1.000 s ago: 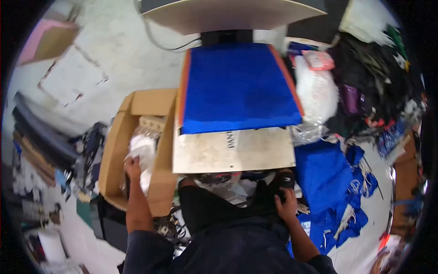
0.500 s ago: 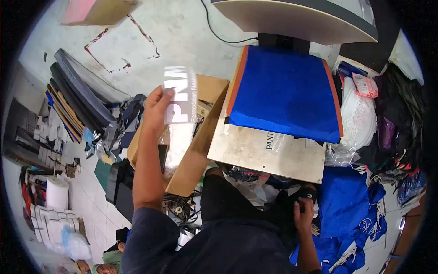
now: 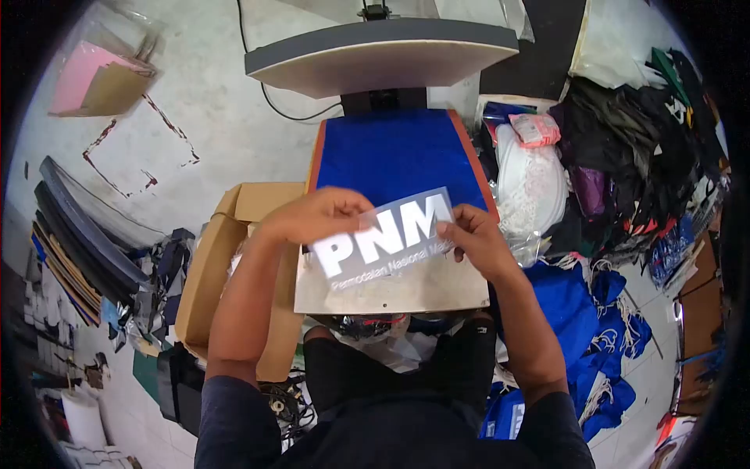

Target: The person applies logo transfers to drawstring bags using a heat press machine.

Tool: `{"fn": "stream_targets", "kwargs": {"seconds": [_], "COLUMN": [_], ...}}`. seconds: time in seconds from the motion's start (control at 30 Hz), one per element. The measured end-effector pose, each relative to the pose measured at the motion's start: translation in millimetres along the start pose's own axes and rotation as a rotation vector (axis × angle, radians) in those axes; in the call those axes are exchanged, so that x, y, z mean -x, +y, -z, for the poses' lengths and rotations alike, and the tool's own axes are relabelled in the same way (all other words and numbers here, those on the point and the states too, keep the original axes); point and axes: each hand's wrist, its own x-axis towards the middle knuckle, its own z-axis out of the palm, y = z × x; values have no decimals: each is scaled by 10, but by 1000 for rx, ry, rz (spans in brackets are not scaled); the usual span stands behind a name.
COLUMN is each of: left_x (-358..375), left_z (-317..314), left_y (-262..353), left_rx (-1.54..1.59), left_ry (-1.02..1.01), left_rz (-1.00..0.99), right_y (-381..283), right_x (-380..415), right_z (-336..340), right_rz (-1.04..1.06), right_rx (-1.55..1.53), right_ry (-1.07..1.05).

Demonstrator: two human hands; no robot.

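Between my two hands is a clear transfer sheet (image 3: 398,248) with large white "PNM" letters and a line of smaller text beneath them. My left hand (image 3: 320,214) pinches its upper left part, and my right hand (image 3: 478,241) grips the right end. The sheet is tilted, its right end higher, above the front of a heat press. Behind it, a blue cloth piece with orange side edges (image 3: 387,152) lies on the press bed (image 3: 336,295). The press's upper plate (image 3: 383,59) is raised over the back of the cloth.
An open cardboard box (image 3: 205,273) stands left of the press. To the right are white cloth (image 3: 531,187), dark garments (image 3: 617,141) and blue bags with white cords (image 3: 555,313) on the floor. A cable (image 3: 269,98) runs behind the press.
The transfer sheet has moved from above the cardboard box to the front of the press. My right hand has come up from my lap and taken its right end. The view has turned rightward.
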Motion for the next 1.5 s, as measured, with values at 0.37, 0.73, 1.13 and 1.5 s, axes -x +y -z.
{"fn": "stream_targets", "kwargs": {"seconds": [0.37, 0.73, 1.13, 1.5], "left_x": [-729, -684, -669, -630], "left_z": [466, 394, 379, 377], "left_y": [-1208, -1175, -1151, -1122], "left_rx": [-975, -927, -878, -986], "left_ry": [645, 675, 707, 811], "left_rz": [199, 252, 204, 59], "right_y": [79, 170, 363, 387], "right_x": [-1541, -1611, -1404, -1362], "right_z": [586, 325, -347, -137], "right_rz": [-14, 89, 394, 495], "right_rx": [124, 976, 1307, 1161], "right_ry": [402, 631, 115, 160]}}
